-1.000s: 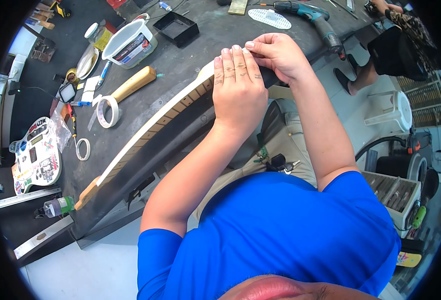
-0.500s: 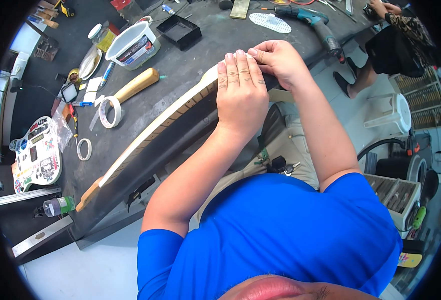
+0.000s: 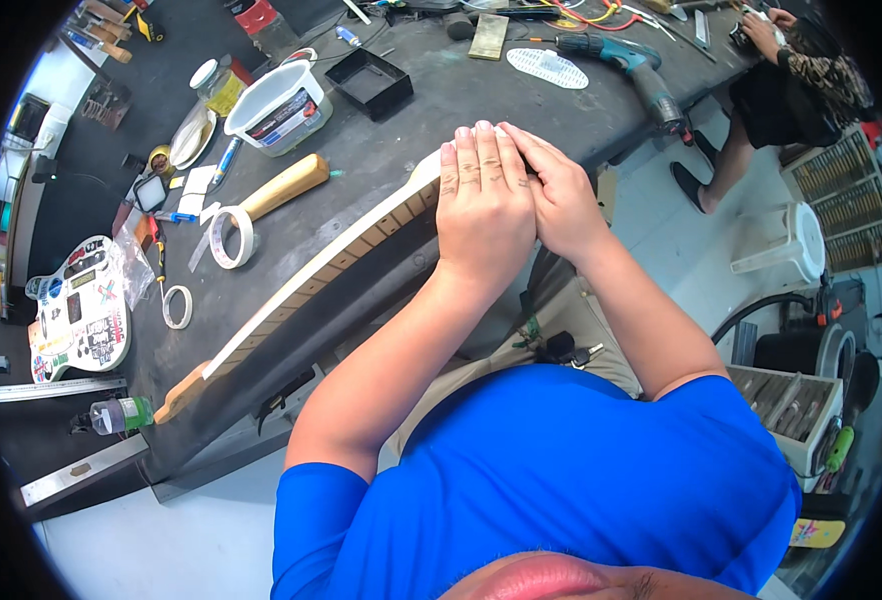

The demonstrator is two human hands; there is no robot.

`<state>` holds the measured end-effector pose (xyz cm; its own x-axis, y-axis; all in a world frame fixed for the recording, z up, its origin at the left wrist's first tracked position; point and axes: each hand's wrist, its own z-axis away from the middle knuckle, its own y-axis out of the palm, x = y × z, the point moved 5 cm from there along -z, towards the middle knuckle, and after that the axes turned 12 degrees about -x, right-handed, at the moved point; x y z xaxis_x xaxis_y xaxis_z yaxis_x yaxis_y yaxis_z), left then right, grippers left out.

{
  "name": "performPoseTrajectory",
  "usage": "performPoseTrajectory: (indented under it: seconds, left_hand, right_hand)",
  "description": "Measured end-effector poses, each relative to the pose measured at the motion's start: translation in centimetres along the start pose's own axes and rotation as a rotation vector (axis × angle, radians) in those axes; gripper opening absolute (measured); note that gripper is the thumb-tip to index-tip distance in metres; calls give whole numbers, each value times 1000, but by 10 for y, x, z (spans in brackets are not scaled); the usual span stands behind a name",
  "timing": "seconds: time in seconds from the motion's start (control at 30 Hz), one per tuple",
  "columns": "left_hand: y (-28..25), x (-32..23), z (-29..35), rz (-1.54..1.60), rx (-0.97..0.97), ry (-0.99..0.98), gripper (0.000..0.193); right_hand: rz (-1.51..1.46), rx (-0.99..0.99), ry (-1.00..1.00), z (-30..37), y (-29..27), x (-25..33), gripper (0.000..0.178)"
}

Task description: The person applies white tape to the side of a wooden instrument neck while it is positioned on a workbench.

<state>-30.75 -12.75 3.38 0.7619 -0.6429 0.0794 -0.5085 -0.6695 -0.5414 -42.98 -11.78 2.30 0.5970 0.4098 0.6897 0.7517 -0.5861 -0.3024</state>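
Observation:
A guitar neck with a pale wooden fretboard lies along the near edge of the dark workbench. My left hand rests over its far right end, fingers stretched out flat side by side. That end of the neck is hidden under my hands. Against the left hand's edge leans my right hand, its fingers straight and close together, their tips beside the left fingertips. Both thumbs are out of sight. Whether anything thin lies under the palms I cannot tell.
On the workbench are a wooden-handled tool, a tape roll, a white tub, a black tray and a cordless drill. A stickered guitar body lies at left. Another person works at the far right.
My right hand has gone from a pinch at the neck's end to straight fingers laid against my left hand. Both hands sit slightly lower in view; the left still covers the neck.

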Motion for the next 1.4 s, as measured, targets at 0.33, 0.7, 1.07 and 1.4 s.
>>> performPoseTrajectory:
  seconds: [0.33,0.7,1.07,1.4]
  left_hand:
    - [-3,1,-4,1,-28,2,55]
    - [-24,25,2,110,13,-89,56]
    - [-92,90,44,-128,86,-88,59]
    - [-214,216,132,-321,293,-257,62]
  right_hand:
    - [125,29,-5,-14,5,10,39]
    - [217,-16,-201,-27,12,-3,24]
    - [167,-21,-200,-26,10,-15,25]
    - [207,9,-154,-23,12,-15,22]
